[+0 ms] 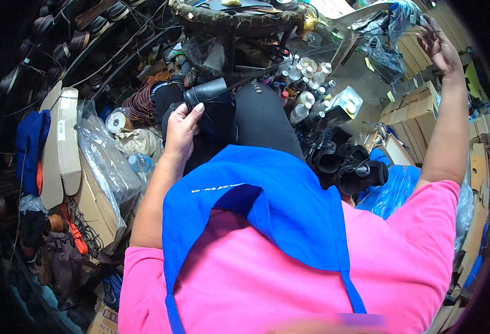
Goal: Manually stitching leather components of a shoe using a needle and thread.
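My left hand (182, 127) is closed on a black shoe-like piece (218, 114) resting on my lap, its thumb pressed on top. A smooth dark grey rounded part (206, 91) sticks up from it; its exact kind is unclear. My right hand (441, 49) is raised far out to the upper right, arm stretched. A thin dark thread (312, 57) runs taut from the black piece toward its bent fingers, which seem to pinch it. A blue apron (256, 167) covers part of my lap.
Several bottles (306, 97) stand right of my knee, near black shoes (351, 167). Ahead is a round worn stand (234, 19). Racks of shoes (94, 28) fill the left, above cardboard pieces (61, 145) and a thread spool (118, 121). Cardboard boxes (412, 114) stand right.
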Available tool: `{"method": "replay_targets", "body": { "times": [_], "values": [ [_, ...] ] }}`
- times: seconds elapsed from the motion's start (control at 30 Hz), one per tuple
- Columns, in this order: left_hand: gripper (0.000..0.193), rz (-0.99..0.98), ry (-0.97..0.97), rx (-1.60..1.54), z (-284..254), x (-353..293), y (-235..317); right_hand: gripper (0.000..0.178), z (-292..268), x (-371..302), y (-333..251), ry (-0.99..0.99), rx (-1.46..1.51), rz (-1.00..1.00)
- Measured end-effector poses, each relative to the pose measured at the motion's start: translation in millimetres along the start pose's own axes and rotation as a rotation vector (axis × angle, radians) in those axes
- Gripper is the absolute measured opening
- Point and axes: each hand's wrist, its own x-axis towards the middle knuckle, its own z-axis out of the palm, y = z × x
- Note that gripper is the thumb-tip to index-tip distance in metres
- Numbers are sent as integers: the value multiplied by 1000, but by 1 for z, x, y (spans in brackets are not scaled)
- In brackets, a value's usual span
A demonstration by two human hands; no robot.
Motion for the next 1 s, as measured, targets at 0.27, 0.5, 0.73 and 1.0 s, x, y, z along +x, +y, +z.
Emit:
{"method": "replay_targets", "body": {
  "times": [0.27,0.5,0.73,1.0],
  "values": [
    [10,-56,-4,-17,-4,4,1,35,-73,9,-27,283,-1838,-624],
    [15,52,-38,315,-2,0,12,60,-128,-18,52,-533,-1900,301],
    [23,57,-29,745,-26,-3,46,48,57,-110,195,-871,-1182,-431],
    [36,192,144,757,-35,-14,40,32,207,-190,246,-1187,-556,266]
  ]
}}
